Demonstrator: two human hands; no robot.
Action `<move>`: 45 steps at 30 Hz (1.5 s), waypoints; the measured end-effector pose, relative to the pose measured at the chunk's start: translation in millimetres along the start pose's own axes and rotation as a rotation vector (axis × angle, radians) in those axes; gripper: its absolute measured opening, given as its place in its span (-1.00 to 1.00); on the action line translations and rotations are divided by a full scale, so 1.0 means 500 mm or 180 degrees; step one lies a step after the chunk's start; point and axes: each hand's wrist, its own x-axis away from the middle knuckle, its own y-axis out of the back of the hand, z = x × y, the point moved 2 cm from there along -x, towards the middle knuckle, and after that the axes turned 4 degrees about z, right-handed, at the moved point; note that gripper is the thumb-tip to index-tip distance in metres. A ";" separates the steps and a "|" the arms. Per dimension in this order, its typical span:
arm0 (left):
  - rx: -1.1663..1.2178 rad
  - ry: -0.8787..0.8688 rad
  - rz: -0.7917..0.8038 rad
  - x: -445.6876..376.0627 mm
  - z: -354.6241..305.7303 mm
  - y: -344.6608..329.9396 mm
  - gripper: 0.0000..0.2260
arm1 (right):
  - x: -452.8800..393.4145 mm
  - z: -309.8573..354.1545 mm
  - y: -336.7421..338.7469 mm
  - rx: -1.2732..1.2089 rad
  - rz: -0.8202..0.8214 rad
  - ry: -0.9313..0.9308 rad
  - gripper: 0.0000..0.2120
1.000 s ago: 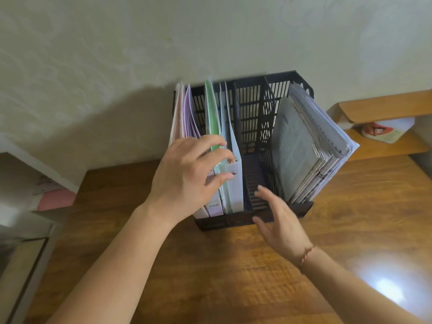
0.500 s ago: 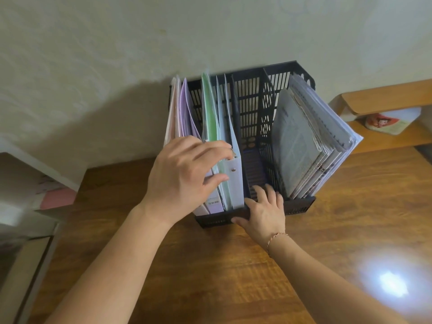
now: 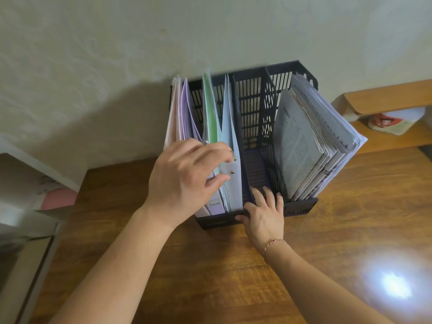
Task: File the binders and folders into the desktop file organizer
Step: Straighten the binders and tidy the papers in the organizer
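Since a second ago, her right hand has settled flat on the black file organizer's front rim; left hand pinches stiff, light binders by their spines in its left slots.

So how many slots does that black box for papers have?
3. The left slot holds the coloured binders, the middle slot has no papers, and the right slot holds a leaning stack of papers. The hands hide part of the front.
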 end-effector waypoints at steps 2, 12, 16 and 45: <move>-0.0029 -0.0009 0.0000 0.001 0.000 -0.001 -0.75 | -0.002 -0.011 -0.009 -0.0075 -0.0073 0.0070 -0.79; -0.0015 -0.0057 0.0200 -0.012 0.011 -0.002 -0.68 | -0.009 -0.032 -0.003 -0.0247 0.0112 0.0342 -0.74; 0.0063 0.0007 0.0366 -0.010 0.005 0.009 -0.63 | 0.004 -0.034 0.010 -0.0318 0.0064 0.0490 -0.60; 0.1149 0.0405 0.0880 -0.223 -0.222 -0.139 -0.64 | 0.039 -0.232 0.209 -0.1107 -0.1932 -0.0072 -0.89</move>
